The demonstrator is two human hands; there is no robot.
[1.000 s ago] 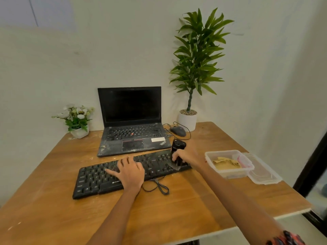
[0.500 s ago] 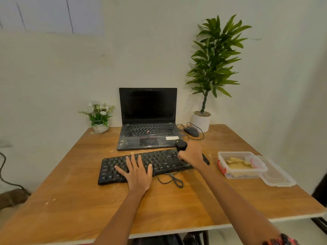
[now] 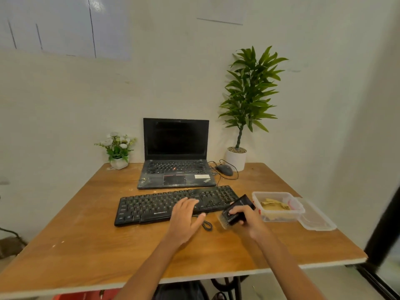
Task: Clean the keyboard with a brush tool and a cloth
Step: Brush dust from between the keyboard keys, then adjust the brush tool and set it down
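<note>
Nearest me, the right hand (image 3: 249, 221) has come off the keys and now holds the brush tool (image 3: 237, 212) over the bare worktop (image 3: 86, 241), just off the keyboard's right front corner. Its fingers (image 3: 234, 211) are curled round the black body, with the pale bristles pointing down and to the left, clear of the keys. Half a second ago that hand was at the keyboard's right end with the brush on it; a second ago it stood the brush upright there.

Just left of those fingers, the left hand (image 3: 186, 217) lies flat and relaxed, holding nothing. Its fingertips rest on the front rows of the keyboard (image 3: 155, 206) and its thumb sits above the loose cable (image 3: 206, 224). It was spread further left along the keys before; now it is nearer the middle-right.

I take this as a break in the brushing, perhaps the end of that step or a change of grip.

Right of the brush fingers sits an open clear box (image 3: 279, 210) with something yellowish inside, possibly the cloth, though I cannot be sure. Its lid (image 3: 318, 219) lies beside it.

Beyond the fingers stand the laptop (image 3: 176, 156), the mouse (image 3: 225, 169), a tall plant (image 3: 246, 100) and a small flower pot (image 3: 118, 148).
</note>
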